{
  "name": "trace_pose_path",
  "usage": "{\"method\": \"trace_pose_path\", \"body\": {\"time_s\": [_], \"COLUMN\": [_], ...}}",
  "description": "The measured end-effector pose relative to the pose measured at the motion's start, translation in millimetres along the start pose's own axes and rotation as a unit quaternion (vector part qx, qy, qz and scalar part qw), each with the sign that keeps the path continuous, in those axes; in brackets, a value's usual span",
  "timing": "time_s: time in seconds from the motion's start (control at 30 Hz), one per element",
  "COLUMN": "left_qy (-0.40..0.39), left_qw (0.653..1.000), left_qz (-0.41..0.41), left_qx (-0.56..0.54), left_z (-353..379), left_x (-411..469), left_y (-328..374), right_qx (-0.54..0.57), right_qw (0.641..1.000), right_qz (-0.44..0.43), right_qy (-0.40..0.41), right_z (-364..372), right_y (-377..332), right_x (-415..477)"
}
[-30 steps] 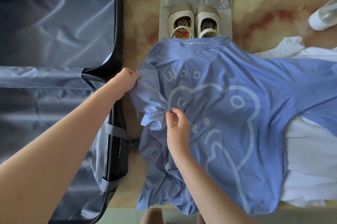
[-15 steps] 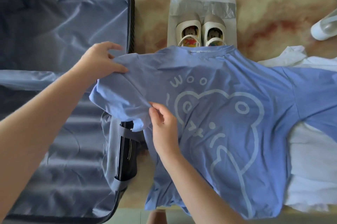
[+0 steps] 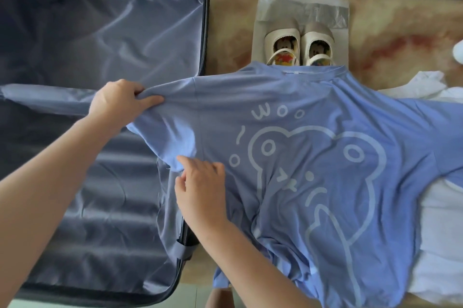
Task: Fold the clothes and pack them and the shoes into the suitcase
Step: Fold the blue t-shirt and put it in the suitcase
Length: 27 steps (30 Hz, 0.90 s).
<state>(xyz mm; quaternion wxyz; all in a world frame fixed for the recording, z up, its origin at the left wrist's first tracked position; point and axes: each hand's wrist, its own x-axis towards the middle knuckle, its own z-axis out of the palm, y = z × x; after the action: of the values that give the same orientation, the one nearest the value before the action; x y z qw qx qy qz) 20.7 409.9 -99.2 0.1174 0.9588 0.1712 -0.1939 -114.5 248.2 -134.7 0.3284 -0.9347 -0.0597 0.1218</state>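
Head view: the left hand [image 3: 120, 102] grips the blue T-shirt [image 3: 313, 157] by its sleeve, stretched over the open suitcase [image 3: 100, 44] at frame left. The right hand [image 3: 200, 187] lies on the shirt under that sleeve; pinching or only pressing, I can't tell. The collar overlaps the beige shoes [image 3: 298, 41] on their plastic bag [image 3: 303, 4], top centre. A white garment [image 3: 446, 220] lies beneath the shirt, right side of the table [image 3: 400, 26].

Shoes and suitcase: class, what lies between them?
Head view: only the edge of the plastic bag under the shoes, then bare marbled tabletop to the suitcase.
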Motion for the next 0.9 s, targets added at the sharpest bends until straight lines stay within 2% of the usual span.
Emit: {"method": "trace_pose_path", "body": {"time_s": [0.07, 0.17, 0.27, 0.6, 0.73, 0.9], "left_qy": [0.001, -0.024, -0.045, -0.028, -0.018, -0.011], "left_qw": [0.999, 0.982, 0.971, 0.978, 0.978, 0.989], "left_qz": [0.019, 0.034, 0.029, 0.011, -0.002, -0.012], "left_qx": [-0.031, -0.185, -0.233, -0.205, -0.207, -0.150], "left_z": [-3, -10, -11, -14, -16, -18], "left_x": [0, -2, -1, 6, 4, 7], "left_y": [-2, 0, -1, -16, -26, -39], "right_qx": [-0.059, -0.112, -0.104, -0.079, -0.061, -0.041], "right_qw": [0.997, 0.988, 0.987, 0.984, 0.979, 0.980], "right_qz": [-0.016, -0.006, -0.004, -0.007, -0.051, -0.110], "right_qy": [0.055, 0.104, 0.124, 0.161, 0.187, 0.163], "right_z": [6, 7, 6, 13, 14, 16], "right_y": [4, 7, 9, 11, 11, 11], "right_x": [-3, -4, -1, 23, 28, 16]}}
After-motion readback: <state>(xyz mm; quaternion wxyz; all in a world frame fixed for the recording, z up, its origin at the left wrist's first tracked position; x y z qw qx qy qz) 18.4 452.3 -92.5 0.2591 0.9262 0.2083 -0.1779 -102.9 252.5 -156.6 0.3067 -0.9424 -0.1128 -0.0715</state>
